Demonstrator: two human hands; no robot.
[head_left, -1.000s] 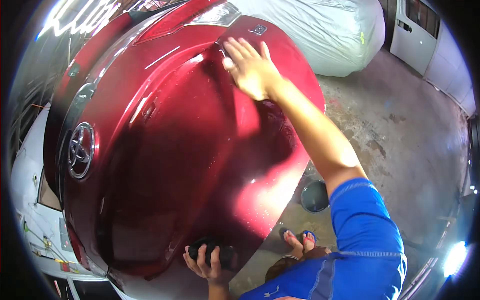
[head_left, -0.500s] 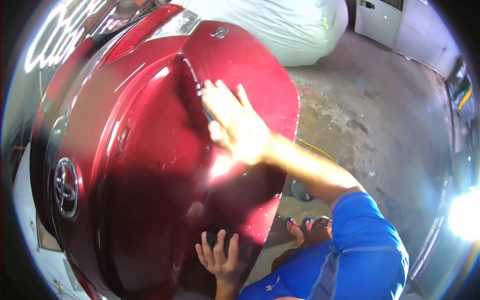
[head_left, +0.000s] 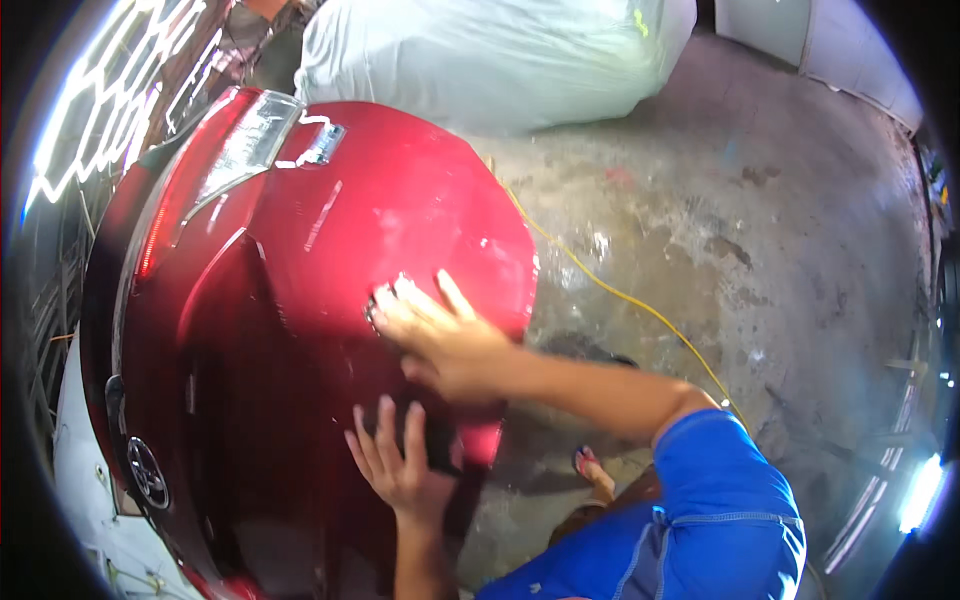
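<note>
A glossy dark red car body panel [head_left: 400, 180] lies under both my hands. My right hand [head_left: 440, 345], reaching in from the right, presses flat against the panel with its fingers stretched forward. A thin edge of something dark and shiny [head_left: 373, 310] shows at its fingertips; the palm hides the rest and its kind is unclear. Nearer to me, my left hand [head_left: 400, 470] rests on the panel, fingers spread. Around its fingers is a dark patch; I cannot tell whether it is a black thing, shadow or reflection.
A tail light [head_left: 245, 145] and a round chrome emblem [head_left: 148, 472] sit along the car's left side. Beyond stands a large shape under a pale cover [head_left: 490, 60]. A yellow cord [head_left: 625, 297] crosses the concrete floor [head_left: 800, 300]. A bright lamp [head_left: 922, 493] shines at the right.
My view has shifted along the car. Relative to the panel, my right hand has come nearer to me, and my left hand has moved forward, so the two are now close together.
</note>
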